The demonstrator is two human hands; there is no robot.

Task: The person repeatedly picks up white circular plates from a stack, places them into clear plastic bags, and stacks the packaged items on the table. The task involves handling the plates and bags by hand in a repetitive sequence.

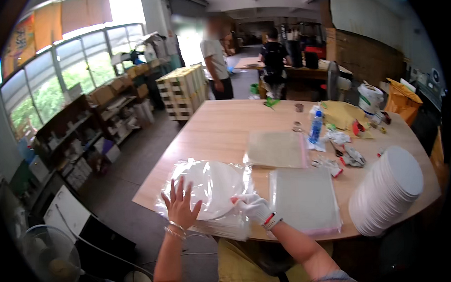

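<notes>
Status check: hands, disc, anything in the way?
Left hand open on bag. Gloved right hand grips white disc inside. Bag stack lies beside it.

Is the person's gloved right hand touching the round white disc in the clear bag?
Touching. The head view shows the gloved right hand gripping the edge of the white disc through the clear plastic bag.

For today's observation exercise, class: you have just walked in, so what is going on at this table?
A person at a wooden table is handling a round white disc inside clear plastic bags. The bare left hand lies flat on the plastic with fingers spread, while the white-gloved right hand grips the disc's edge. A tall leaning stack of white discs sits on the right, with flat bag piles between. Two people stand farther back.
</notes>
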